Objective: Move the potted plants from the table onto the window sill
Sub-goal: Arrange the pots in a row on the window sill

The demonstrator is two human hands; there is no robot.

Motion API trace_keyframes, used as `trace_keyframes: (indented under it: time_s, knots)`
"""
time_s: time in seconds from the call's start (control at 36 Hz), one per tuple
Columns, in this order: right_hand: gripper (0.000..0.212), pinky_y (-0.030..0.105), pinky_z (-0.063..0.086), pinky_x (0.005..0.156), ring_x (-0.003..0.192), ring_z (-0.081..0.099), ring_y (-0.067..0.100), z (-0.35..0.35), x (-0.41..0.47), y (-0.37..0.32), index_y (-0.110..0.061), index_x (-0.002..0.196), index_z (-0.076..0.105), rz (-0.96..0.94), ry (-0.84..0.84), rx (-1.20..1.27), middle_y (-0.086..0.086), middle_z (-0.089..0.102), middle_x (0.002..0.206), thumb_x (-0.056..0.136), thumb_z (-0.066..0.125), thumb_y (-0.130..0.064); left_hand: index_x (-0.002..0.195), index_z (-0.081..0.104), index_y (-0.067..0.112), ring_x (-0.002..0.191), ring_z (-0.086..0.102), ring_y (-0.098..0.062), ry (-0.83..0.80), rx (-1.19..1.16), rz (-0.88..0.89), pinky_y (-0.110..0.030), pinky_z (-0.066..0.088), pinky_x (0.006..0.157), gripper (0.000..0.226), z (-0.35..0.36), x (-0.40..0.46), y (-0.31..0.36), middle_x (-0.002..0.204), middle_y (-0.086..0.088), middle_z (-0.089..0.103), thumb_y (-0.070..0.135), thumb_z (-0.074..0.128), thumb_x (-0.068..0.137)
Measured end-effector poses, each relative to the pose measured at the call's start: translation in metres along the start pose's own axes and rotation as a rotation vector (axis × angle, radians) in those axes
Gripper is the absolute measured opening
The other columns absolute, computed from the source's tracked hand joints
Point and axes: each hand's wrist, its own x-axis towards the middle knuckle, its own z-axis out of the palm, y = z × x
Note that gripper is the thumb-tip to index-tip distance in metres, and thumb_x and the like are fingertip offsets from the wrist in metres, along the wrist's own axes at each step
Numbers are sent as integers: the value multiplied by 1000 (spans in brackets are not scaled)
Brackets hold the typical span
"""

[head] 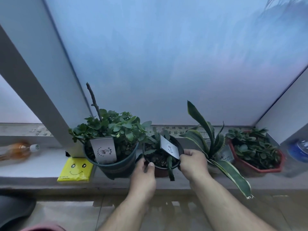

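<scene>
Setting the small dark pot (pixel 162 157) on the window sill (pixel 41 165): left hand (pixel 144 170) and right hand (pixel 193 164) clasp its rim; release follows.

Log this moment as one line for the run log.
stage: placing | left hand + right hand: gripping small black pot by rim | pot: on window sill, between big green pot and striped-leaf plant

Sill strip (pixel 173 130) — Chinese print, unreadable; plant tags (pixel 104 150) — illegible.
</scene>
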Motion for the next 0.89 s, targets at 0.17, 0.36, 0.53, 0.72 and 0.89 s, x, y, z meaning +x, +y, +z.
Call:
trace_keyframes:
  time_s: [0.17, 0.36, 0.53, 0.72, 0.89]
  knots:
    - [5, 37, 39, 60, 61, 48, 24, -5, -13, 3, -13, 76, 59, 116, -24, 101, 9, 55, 62, 72, 60, -11, 132, 57, 32, 117, 64, -19, 67, -147, -30, -47, 50, 105, 35, 3, 17, -12, 127, 4, 67, 35, 54, 97]
    - [18, 48, 60, 71, 73, 59, 25, -10, -5, -3, -7, 89, 70, 106, -51, 154, 12, 68, 82, 99, 55, -10, 92, 67, 32, 95, 70, -17, 81, -133, 3, -42, 57, 92, 17, 12, -6, 2, 97, 6, 75, 25, 54, 102]
    - [4, 59, 57, 87, 83, 50, 26, -7, -12, -1, -6, 93, 55, 198, -79, 215, 14, 55, 90, 94, 53, -2, 102, 67, 32, 113, 68, -19, 13, -229, -13, -46, 50, 106, 15, 2, 10, 5, 118, 1, 74, 27, 53, 103]
    - [24, 41, 54, 71, 88, 69, 39, -7, -6, -5, 8, 97, 62, 126, -33, 196, 34, 64, 119, 100, 54, -15, 119, 60, 35, 117, 65, -14, 0, -274, 70, -45, 50, 105, 64, 6, -3, 3, 124, 7, 70, 73, 73, 69]
    - [13, 42, 58, 69, 79, 68, 32, -5, -4, -2, 2, 94, 65, 159, -17, 218, 32, 72, 105, 96, 54, -5, 136, 42, 36, 109, 52, 12, -54, -45, 198, -22, 40, 98, 65, 7, -3, -5, 124, 22, 58, 6, 73, 88]
